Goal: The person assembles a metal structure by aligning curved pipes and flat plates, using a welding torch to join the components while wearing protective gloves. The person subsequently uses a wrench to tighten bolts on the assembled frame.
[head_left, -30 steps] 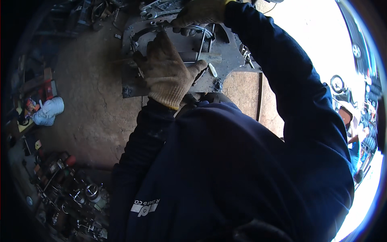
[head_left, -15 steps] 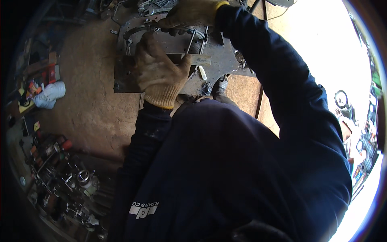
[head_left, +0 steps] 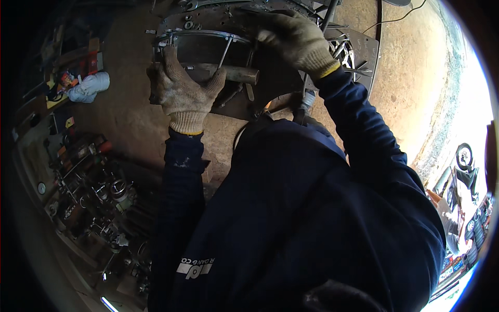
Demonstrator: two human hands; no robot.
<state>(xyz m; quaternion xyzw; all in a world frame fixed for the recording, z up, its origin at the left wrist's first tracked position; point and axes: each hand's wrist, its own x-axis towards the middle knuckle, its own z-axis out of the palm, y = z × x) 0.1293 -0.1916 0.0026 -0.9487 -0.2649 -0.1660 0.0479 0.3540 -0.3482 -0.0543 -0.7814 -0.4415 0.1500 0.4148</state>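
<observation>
A curved metal rod frame (head_left: 208, 33) with thin cross rods lies on the dark metal work table (head_left: 270, 86). My left hand (head_left: 184, 93), in a tan knitted glove, grips its left part. The index finger reaches the curved rod, and the thumb is spread beside a cross rod. A round metal pipe (head_left: 241, 75) passes under this hand, its end showing to the right. My right hand (head_left: 301, 44), also gloved, is over the table beyond the frame's right end. Its fingertips are dark and blurred, so what they touch is hidden.
Nuts or washers (head_left: 189, 24) and a spanner (head_left: 200, 4) lie along the table's far side. Metal pieces (head_left: 340, 49) crowd its right side. White cloth (head_left: 89, 87) hangs at the left, above cluttered machine parts (head_left: 119, 190). A cable (head_left: 400, 20) runs across the floor at far right.
My right hand has moved from the frame's far side toward the right and nearer to me. The left hand keeps its hold. The view has shifted, and more of the table's right side shows.
</observation>
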